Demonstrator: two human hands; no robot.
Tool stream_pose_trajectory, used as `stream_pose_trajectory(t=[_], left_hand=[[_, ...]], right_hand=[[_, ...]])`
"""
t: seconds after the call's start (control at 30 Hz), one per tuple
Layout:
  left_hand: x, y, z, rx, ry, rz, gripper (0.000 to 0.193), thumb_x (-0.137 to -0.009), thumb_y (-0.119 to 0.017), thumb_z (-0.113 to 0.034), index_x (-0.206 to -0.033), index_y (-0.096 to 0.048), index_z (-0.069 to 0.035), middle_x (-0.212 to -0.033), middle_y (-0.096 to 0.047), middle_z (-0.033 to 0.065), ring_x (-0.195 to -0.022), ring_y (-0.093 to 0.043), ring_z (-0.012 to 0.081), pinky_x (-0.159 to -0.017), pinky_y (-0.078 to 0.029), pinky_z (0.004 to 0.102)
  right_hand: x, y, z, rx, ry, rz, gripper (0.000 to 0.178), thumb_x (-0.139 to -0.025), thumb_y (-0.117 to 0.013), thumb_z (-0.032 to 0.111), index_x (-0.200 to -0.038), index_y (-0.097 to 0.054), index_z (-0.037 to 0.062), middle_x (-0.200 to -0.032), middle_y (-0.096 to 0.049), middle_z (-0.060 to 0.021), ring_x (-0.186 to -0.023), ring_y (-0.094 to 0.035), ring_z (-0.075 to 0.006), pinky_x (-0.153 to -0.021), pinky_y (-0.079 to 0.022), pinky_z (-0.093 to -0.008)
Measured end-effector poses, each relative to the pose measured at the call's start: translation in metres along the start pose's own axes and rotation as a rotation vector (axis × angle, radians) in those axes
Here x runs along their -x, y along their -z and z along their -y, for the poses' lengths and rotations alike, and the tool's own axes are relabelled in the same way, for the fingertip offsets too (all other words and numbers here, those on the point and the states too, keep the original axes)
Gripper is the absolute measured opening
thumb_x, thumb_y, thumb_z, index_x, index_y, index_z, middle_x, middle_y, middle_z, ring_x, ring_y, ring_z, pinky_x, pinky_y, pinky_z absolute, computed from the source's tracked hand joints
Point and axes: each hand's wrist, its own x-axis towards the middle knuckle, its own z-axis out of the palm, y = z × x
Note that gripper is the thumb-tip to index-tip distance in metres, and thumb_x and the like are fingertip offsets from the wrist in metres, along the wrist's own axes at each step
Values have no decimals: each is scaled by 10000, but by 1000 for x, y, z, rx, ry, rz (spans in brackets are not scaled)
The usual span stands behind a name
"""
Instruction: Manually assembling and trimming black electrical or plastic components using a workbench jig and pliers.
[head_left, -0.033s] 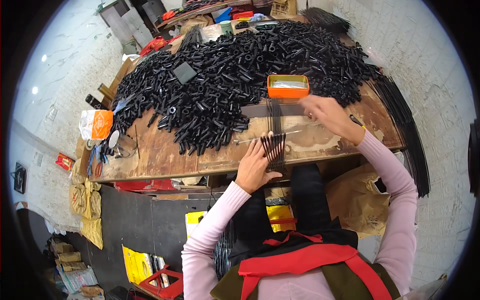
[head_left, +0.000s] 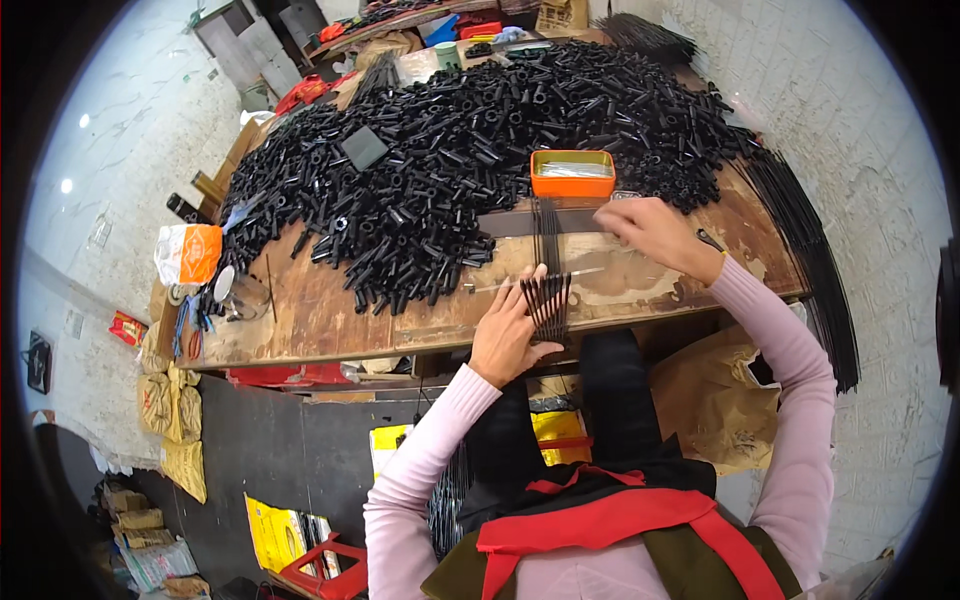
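Observation:
Several thin black rods (head_left: 546, 235) lie side by side, running from the middle of the table to its front edge. Over their near ends is my left hand (head_left: 508, 338), its fingers against the bundle and its thumb low beside it. A slim pale metal rod (head_left: 582, 272) crosses them near my fingertips. Farther right, my right hand (head_left: 655, 232) hovers over the table with fingers curled together. Anything in its fingertips is too small to make out. Just beyond it stands an orange tin (head_left: 573, 186) holding many thin silvery pins (head_left: 572, 169).
A big heap of short black tubes (head_left: 420, 190) covers the table's far half, with a dark square plate (head_left: 364, 149) on top. Long black rods (head_left: 812, 270) hang over the right edge. A clear jar (head_left: 243, 292) and pliers (head_left: 194, 343) are at the left.
The fingertips of my right hand are slightly lower and more curled beside the orange tin. My left hand stays on the black rods. The whole view has shifted a little.

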Motion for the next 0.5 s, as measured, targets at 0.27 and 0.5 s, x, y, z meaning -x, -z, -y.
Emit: stream_pose_trajectory(t=[0.27, 0.5], left_hand=[[-16, -2, 2, 20, 3, 65, 850, -649, -857, -335, -1418, -498, -277, -1584, -281, 154, -1458, -258, 381, -1157, -248, 570], [-15, -14, 19, -91, -59, 158, 711, -811, -678, -492, -1460, -449, -313, -1592, -256, 157, -1461, -251, 371, -1177, -207, 554]], right_hand=[[-121, -12, -76, 326, 193, -252, 192, -890, -616, 165, -946, -690, -3, -908, -694, -176, -842, -670, -351, -748, -524, -410], [-169, -29, -103, 535, 73, -15, 144, -789, -606, 72, -841, -715, -8, -839, -686, -246, -814, -683, -409, -749, -555, -466]])
